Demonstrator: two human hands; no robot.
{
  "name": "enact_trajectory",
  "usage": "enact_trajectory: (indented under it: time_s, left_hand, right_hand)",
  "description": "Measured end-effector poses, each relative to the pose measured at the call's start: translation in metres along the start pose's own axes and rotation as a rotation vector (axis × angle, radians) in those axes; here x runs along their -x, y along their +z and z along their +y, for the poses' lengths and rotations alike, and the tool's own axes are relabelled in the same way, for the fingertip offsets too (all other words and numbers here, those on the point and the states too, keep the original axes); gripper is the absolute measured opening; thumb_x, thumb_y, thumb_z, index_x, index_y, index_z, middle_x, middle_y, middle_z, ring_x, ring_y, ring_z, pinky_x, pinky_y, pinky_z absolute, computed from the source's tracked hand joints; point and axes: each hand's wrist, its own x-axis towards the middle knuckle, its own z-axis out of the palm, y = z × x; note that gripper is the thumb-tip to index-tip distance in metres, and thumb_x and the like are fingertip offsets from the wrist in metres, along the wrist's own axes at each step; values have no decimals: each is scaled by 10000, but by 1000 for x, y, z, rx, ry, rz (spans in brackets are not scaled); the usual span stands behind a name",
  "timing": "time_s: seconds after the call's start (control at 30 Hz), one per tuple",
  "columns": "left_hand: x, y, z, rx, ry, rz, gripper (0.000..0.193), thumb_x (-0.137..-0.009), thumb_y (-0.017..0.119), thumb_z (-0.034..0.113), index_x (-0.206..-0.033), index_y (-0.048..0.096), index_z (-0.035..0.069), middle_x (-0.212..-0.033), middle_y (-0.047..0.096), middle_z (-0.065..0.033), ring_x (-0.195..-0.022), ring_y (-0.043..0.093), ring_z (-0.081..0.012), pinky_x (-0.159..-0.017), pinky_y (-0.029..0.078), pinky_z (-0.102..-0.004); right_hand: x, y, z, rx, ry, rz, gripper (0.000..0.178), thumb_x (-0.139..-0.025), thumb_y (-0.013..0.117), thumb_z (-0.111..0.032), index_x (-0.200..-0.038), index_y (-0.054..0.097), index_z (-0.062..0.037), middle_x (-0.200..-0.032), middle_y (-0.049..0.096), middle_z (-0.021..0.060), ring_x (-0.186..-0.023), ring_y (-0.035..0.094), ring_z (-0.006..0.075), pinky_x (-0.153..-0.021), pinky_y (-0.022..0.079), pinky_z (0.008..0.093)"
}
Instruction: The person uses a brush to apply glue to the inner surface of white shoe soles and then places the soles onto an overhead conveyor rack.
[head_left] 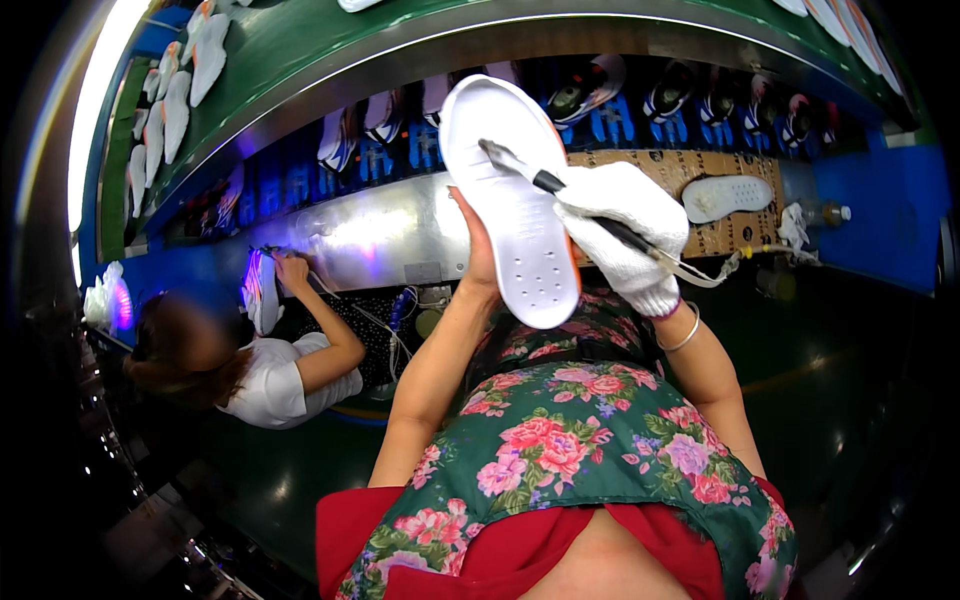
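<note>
My bare left hand [480, 250] grips a white shoe sole [535, 255] by its left edge, holding it up with its inner face toward me. That face has a raised rim and several small holes at the near end, and orange shows along the outer side. In a white knit glove, my right hand [630, 225] is closed around a black-handled brush [548, 182]. The brush's tip lies against the upper part of the sole's inner face. A pale thin tube [715, 275] trails from the handle's rear end toward the right.
A second white sole [728, 200] lies on a cardboard sheet [660, 163] at the right, near a small bottle [835, 213]. Shoes [670, 90] line the shelf behind the metal bench [370, 225]. A co-worker [290, 375] at the left handles a shoe. More soles [208, 60] rest on the green upper conveyor [290, 50].
</note>
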Motion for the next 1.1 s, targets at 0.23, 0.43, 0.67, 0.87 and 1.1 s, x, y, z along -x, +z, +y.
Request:
enact_trajectory:
  time_s: [0.23,0.43,0.67,0.87,1.1]
  left_hand:
    - [-19,-24,6,154,10,-309,1125,-766,209,934,-1415,384,32,-1106,634,-228,-972,652,-302,-846,554,-428]
    - [-28,-10,15,159,21,-159,1154,-732,203,957,-1298,474,-12,-1004,646,-213,-880,673,-300,-778,573,-436]
    - [-45,-8,30,268,-6,-353,1171,-640,353,995,-1135,529,-51,-966,622,-207,-896,627,-336,-799,551,-465]
    - [-58,9,39,304,95,-468,1127,-656,325,990,-1041,573,-40,-908,618,-143,-813,615,-249,-826,482,-377]
    - [-71,8,45,297,165,-416,1171,-660,241,996,-1086,563,-46,-978,612,-134,-808,605,-244,-840,477,-406]
  right_hand:
    - [12,7,-15,32,-147,-293,234,-733,778,-63,-961,770,-117,-981,739,93,-873,700,262,-782,545,350]
    - [7,1,-6,131,-189,-183,227,-742,761,-37,-964,754,-79,-962,738,107,-865,707,267,-747,545,352]
    - [15,0,-9,-13,-136,-200,252,-718,785,-52,-964,759,-98,-950,739,89,-826,708,250,-733,549,352]
    - [22,8,-9,-15,-184,-221,211,-742,780,-60,-945,760,-110,-919,732,73,-815,701,252,-735,550,353]
    - [23,5,-4,128,-233,-176,247,-754,783,-94,-997,751,-129,-950,726,62,-824,694,252,-729,557,351]
